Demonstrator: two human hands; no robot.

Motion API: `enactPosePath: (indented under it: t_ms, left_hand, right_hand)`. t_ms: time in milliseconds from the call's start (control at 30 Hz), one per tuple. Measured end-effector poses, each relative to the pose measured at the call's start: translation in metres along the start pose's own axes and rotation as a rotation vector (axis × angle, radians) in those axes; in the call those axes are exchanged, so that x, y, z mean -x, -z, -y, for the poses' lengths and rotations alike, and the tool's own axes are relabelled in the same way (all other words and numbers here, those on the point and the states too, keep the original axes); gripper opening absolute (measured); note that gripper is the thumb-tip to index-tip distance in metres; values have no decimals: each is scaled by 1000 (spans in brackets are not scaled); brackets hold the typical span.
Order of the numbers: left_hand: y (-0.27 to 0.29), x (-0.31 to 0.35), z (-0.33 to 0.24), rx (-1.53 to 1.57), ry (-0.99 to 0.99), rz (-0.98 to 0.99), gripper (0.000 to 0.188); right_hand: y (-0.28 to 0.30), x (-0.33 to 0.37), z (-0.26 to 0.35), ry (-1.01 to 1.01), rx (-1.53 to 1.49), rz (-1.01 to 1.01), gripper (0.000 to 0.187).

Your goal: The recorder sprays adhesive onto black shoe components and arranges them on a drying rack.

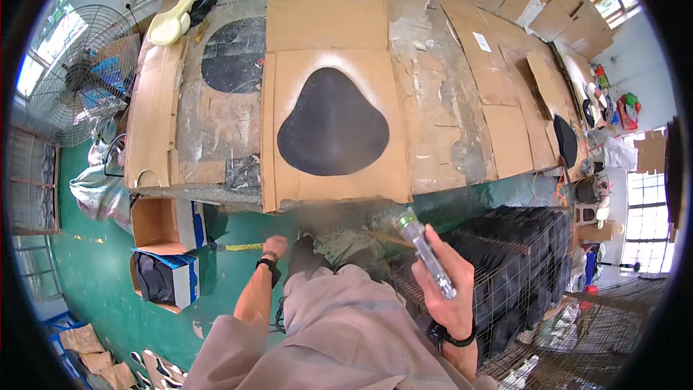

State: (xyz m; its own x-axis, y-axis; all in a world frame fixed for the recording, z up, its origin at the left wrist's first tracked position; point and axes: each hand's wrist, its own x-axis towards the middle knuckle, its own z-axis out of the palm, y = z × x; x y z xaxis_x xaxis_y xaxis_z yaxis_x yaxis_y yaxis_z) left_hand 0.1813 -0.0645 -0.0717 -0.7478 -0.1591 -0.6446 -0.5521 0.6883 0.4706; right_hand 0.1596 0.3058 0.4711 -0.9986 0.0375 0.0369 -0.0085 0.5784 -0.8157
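My right hand (449,285) is wrapped round a silver metal spray gun (427,254) with a green ring at its front end. The gun is off the near edge of the table, to the right of my lap, and a faint mist hangs in front of it. My left hand (275,247) is low beside my left leg with its fingers curled in, and nothing shows in it. Ahead of me a black rounded-triangle pad (333,126) lies flat on a cardboard sheet (390,166). A whitish haze of overspray rings the pad's upper edge.
The table (433,94) has worn, flaking cardboard on it. A wire rack (530,274) of black pads stands close on my right. Cardboard boxes (155,227) sit on the green floor at left, below a large fan (79,72). A pale yellow moulded piece (170,23) rests at the far left.
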Motion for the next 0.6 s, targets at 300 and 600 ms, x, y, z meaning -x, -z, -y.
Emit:
enactPosePath:
  t_ms: [300,600]
  left_hand:
    - [2,15,23,141,257,158,25]
    - [-6,-7,8,-39,133,231,25]
  right_hand:
    - [21,11,-12,-126,178,-38,57]
    - [23,14,-4,-71,69,23,62]
